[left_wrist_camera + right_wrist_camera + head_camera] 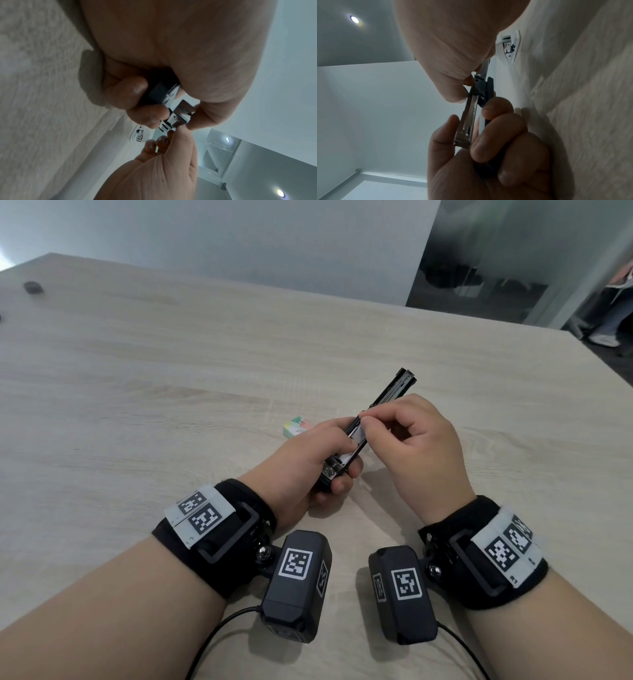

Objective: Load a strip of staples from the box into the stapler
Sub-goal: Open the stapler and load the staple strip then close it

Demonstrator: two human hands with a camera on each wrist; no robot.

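My left hand [337,470] grips the base end of a black stapler [394,390], swung open, its top arm pointing up and to the right. The metal magazine [467,121] lies bare between my left thumb and fingers [488,147]. Thumb and forefinger of my right hand [364,421] pinch a silvery staple strip [358,436] at the magazine, just beyond my left thumb. Close under my palm, the left wrist view shows the magazine [180,115], with my right fingertips [163,140] at its end. The pastel staple box [297,427] lies on the table behind my left hand.
The pale wooden table [171,371] spreads wide to the left and beyond the hands. A small dark object [33,287] sits at its far left corner. Someone's legs [613,316] stand past the table's right edge. Both wrist cameras trail cables toward me.
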